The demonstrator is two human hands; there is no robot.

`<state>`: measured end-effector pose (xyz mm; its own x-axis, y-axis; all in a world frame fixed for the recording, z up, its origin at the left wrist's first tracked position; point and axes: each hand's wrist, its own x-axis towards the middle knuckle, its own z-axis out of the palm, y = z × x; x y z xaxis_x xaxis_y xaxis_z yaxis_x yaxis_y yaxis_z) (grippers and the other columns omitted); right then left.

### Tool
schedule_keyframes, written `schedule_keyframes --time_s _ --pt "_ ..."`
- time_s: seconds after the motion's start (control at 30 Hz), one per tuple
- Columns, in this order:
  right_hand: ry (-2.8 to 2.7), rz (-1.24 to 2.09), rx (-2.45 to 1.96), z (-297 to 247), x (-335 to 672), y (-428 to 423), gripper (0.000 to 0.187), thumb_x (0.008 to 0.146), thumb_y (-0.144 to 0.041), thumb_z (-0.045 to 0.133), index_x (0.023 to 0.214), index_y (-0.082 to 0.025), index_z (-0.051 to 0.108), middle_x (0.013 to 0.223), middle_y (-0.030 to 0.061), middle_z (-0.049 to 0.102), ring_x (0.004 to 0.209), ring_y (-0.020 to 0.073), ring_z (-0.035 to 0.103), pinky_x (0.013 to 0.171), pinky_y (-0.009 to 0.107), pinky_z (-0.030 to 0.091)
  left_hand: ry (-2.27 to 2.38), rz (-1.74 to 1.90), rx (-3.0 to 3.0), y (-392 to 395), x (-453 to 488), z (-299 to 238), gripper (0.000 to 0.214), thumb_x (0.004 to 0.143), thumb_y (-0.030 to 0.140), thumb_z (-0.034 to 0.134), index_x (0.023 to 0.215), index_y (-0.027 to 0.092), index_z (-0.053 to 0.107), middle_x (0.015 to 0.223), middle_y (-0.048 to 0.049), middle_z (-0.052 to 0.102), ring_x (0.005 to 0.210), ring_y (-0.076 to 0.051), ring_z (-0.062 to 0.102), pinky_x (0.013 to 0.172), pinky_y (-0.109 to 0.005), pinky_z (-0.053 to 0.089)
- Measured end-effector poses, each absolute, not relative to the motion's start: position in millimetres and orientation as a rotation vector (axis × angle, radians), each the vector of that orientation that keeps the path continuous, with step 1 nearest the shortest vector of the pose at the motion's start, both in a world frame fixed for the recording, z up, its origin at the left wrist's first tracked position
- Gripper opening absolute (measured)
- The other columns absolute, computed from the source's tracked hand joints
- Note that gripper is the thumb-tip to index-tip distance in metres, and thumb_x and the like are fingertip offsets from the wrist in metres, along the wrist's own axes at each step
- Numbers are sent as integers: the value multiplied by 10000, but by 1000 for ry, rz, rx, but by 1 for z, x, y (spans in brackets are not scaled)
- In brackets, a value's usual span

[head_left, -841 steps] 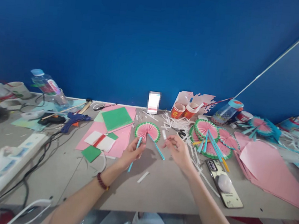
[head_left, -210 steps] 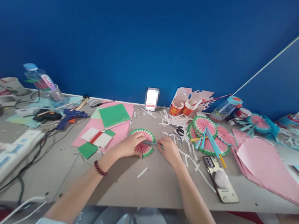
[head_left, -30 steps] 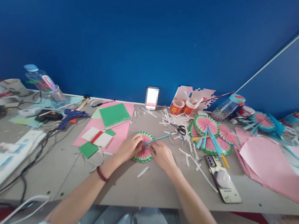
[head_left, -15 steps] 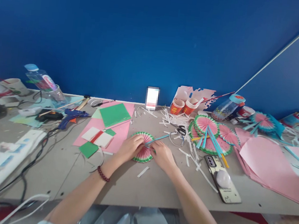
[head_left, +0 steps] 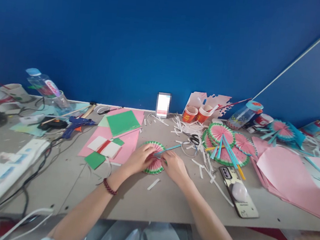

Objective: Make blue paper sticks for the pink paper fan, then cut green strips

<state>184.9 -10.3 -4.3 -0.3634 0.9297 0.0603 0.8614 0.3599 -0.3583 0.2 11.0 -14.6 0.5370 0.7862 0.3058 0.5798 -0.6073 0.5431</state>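
A round pleated paper fan (head_left: 153, 167), pink with a green-and-white rim, lies on the table in front of me. My left hand (head_left: 141, 158) grips its left side, fingers curled in toward the centre. On the right side, my right hand (head_left: 174, 163) is closed with its fingertips pinched at the fan near the middle. A thin blue stick (head_left: 171, 148) lies across the fan and points up to the right, past my right hand. Its inner end is close to both sets of fingertips, which partly hide the fan's centre.
Scissors (head_left: 194, 140) and white paper strips (head_left: 201, 167) lie to the right, beside finished fans (head_left: 221, 136) and a phone (head_left: 239, 194). Leftward are green paper (head_left: 123, 122), a blue glue gun (head_left: 77, 125) and a power strip (head_left: 25, 162) with cables. Paper cups (head_left: 190, 113) stand behind.
My left fingers have shifted slightly at the fan's centre. Both hands stay on the fan, and everything else looks the same.
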Motion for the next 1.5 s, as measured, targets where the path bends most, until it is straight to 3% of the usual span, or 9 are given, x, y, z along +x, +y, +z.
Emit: schedule_keyframes --time_s 0.13,0.4,0.63,0.9,1.2,1.5 --pt "-2372 386 -1597 -5 185 -10 152 866 -148 476 880 -191 622 924 55 621 916 166 560 775 228 392 1187 775 2430 11 1 -16 163 887 199 426 882 207 590 1006 -37 593 908 -166 568 787 -289 461" --pt "-2321 403 -1537 -12 187 -9 159 838 -129 488 875 -184 633 911 54 617 903 170 547 790 238 388 1306 862 2251 8 1 -13 127 893 181 357 898 204 482 848 -16 554 755 -148 555 697 -269 452" --pt "-2284 518 -1477 -9 182 -10 291 765 -69 496 984 -186 649 957 51 630 978 178 537 835 242 389 1243 865 2257 9 2 -14 200 907 183 350 1037 212 500 1033 -45 594 961 -177 574 816 -305 463" --pt "-2265 565 -1480 -13 183 -5 200 849 -156 506 936 -200 681 912 47 640 929 167 563 804 235 395 1224 842 2274 8 2 -14 231 907 193 359 1068 208 525 1097 -55 602 1044 -190 558 893 -330 459" --pt "-2191 566 -1461 -11 177 -7 185 755 -45 512 720 -160 652 755 35 610 768 153 551 696 222 394 1206 838 2279 7 2 -15 272 900 159 343 1096 217 523 1067 -50 611 1016 -182 569 875 -317 469" --pt "-2190 561 -1357 -20 175 -9 112 784 -200 588 861 -175 665 842 50 627 871 185 558 793 276 414 1218 833 2272 7 2 -17 288 877 124 370 1097 217 529 1072 -45 612 1012 -179 572 872 -311 473"
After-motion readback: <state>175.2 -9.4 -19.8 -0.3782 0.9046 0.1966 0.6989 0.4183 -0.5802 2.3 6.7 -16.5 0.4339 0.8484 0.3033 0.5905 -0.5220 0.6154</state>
